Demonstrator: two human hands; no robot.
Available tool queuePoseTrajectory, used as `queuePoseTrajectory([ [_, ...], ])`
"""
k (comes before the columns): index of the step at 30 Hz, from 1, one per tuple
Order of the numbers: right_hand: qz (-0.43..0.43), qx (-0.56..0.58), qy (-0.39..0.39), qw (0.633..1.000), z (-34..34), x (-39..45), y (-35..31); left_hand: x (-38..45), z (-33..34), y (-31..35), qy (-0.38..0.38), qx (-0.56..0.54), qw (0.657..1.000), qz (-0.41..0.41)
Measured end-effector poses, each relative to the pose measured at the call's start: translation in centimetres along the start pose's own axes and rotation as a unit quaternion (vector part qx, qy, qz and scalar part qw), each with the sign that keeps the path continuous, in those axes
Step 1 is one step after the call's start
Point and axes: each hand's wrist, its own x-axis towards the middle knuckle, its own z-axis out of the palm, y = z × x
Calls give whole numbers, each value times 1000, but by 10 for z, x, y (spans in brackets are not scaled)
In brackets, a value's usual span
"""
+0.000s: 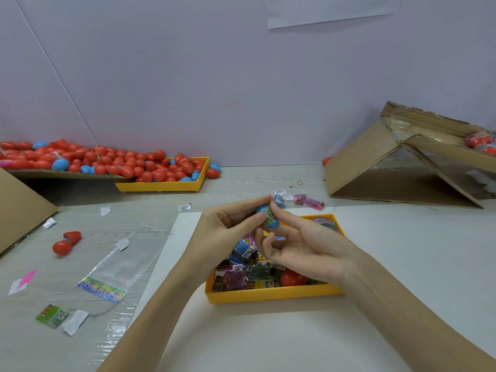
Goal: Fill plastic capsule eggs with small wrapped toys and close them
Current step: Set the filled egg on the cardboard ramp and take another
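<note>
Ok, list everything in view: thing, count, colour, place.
Held egg: one, blue, open, wrapped toy in it, between both hands.
Near tray: one, yellow, under the hands.
Wrapped toys: many, mixed colours, in near tray.
Red egg: one, in near tray.
Far tray: one, yellow, back left.
Egg pile: many, mostly red, some blue, over far tray and cardboard.
Open egg: one, red, on table left.
Plastic bag: one, clear, left.
Box: one, brown, back right.
Pink packets: a few, behind near tray.
Left hand: grips held egg.
Right hand: pinches held egg.
</note>
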Motion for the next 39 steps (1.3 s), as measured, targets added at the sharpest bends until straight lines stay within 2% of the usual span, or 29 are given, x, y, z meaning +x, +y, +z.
queuePoseTrajectory([
  [5,-57,-96,-1,994,-5,0,-5,-1,2,-2,1,-72,996,-46],
  [9,-89,-178,-8,980,-9,1,-8,-1,7,-2,18,-105,993,-52],
  [15,-78,-191,-17,978,-12,-2,-16,-2,10,-2,0,-160,985,-64],
  [17,-94,-240,-1,966,-13,-6,-20,-2,14,-2,-1,-147,988,-54],
  [19,-138,-254,10,957,-12,-9,-28,-1,12,-2,33,-115,992,-36],
  [21,-211,-187,4,960,-6,-13,-47,1,5,-2,79,-94,992,-20],
  [23,-295,-36,-18,955,0,-22,-77,2,-3,0,102,-98,990,-14],
  [25,-382,94,-40,919,4,-34,-113,3,-6,1,112,-98,989,-12],
  [27,-437,137,-42,888,7,-41,-141,3,-6,1,107,-81,991,-11],
  [28,-446,132,-27,885,7,-40,-148,3,-5,1,99,-71,992,-13],
  [31,-441,-11,39,896,-5,-27,-133,4,-2,0,77,-48,996,-24],
  [34,-394,-214,37,893,-31,-14,-88,4,-4,-2,69,-26,997,-35],
  [37,-370,-370,66,849,-44,-11,-54,3,-6,-6,94,32,994,-45],
  [39,-373,-459,112,799,-43,-8,-42,2,-6,-8,136,111,984,-32],
])
